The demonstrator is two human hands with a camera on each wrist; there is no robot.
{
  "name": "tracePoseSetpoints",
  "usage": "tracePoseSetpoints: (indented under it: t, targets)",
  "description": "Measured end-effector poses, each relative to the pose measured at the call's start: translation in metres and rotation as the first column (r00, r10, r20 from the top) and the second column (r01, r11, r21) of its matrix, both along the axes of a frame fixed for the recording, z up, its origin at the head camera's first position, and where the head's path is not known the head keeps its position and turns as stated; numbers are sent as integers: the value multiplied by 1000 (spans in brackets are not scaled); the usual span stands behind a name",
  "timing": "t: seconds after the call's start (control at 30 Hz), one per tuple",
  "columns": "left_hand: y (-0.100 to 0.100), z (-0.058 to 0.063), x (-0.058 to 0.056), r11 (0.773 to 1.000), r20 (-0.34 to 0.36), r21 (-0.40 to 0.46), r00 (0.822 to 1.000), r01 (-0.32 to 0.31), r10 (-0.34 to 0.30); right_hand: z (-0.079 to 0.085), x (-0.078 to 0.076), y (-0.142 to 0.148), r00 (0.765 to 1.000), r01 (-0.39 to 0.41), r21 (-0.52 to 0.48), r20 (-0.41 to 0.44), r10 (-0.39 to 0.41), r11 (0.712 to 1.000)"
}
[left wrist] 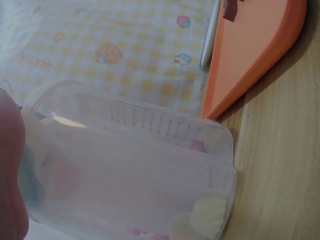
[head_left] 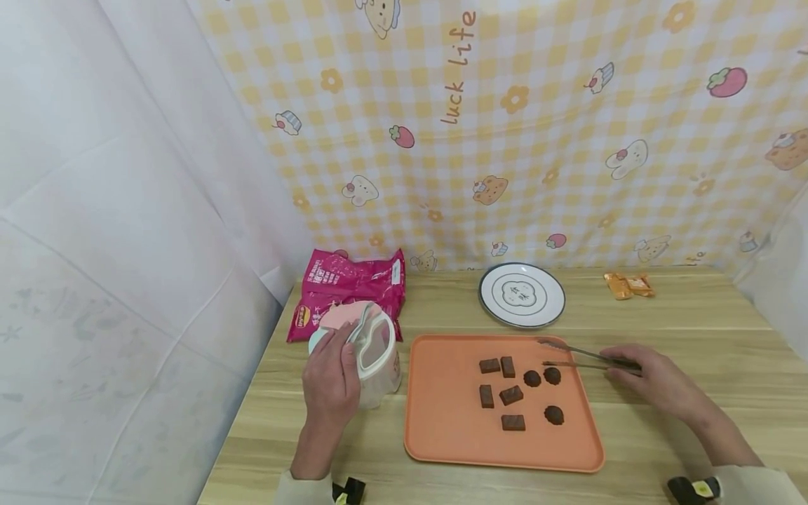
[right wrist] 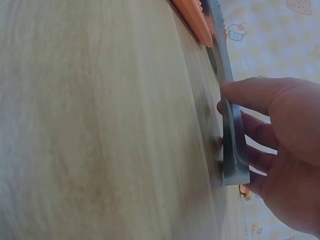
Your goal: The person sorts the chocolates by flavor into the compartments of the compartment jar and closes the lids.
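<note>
In the head view my left hand point(head_left: 330, 382) grips the raised pink-and-blue lid of a clear plastic container point(head_left: 381, 386) at the tray's left. Graduation marks run along the container's wall in the left wrist view, and a pale ridged piece point(left wrist: 208, 216) shows at its bottom. My right hand point(head_left: 656, 382) pinches metal tongs point(head_left: 590, 355), their arms spread and tips over the right part of the orange tray point(head_left: 448, 435). Near the tips lie round dark chocolates point(head_left: 554, 415). Several rectangular chocolate pieces point(head_left: 513, 422) lie to their left on the tray.
A magenta snack bag point(head_left: 347, 277) lies behind the container. Beyond the tray sits a white plate point(head_left: 522, 294) with a dark rim. Small orange wrapped packets point(head_left: 630, 285) rest at the back right of the wooden table point(head_left: 707, 315). A checked cloth point(head_left: 530, 140) hangs behind.
</note>
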State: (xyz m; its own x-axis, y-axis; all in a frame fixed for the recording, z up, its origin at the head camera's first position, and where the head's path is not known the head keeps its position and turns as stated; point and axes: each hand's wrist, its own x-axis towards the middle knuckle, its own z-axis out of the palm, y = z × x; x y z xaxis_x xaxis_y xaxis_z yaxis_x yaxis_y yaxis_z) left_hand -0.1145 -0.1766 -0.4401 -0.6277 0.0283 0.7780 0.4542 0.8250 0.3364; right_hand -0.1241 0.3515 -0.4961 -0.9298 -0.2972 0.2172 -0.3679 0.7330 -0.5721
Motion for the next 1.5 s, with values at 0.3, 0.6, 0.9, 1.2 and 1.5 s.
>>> tracePoseSetpoints:
  t: [0.3, 0.6, 0.9, 1.2, 1.5]
  targets:
    - [1, -2, -1, 1000, 4, -3, 1000, -4, 4, 5, 8, 3, 999, 4, -88, 45, 0, 996]
    - [-1, 0, -1, 1000, 3, -4, 1000, 4, -4, 20, 15, -20, 991, -136, -164, -30, 133, 977]
    - [-2, -1, -2, 1000, -1, 8, 1000, 9, -9, 37, 22, -44, 955, -276, -213, 49, 292, 937]
    - [-1, -2, -2, 1000, -21, 13, 1000, 7, -7, 38, 24, -53, 936, -333, -142, 67, 345, 932]
    - [-1, -5, -6, 1000, -96, 18, 995, 17, -15, 30, 22, -53, 920, -367, -133, 92, 380, 921]
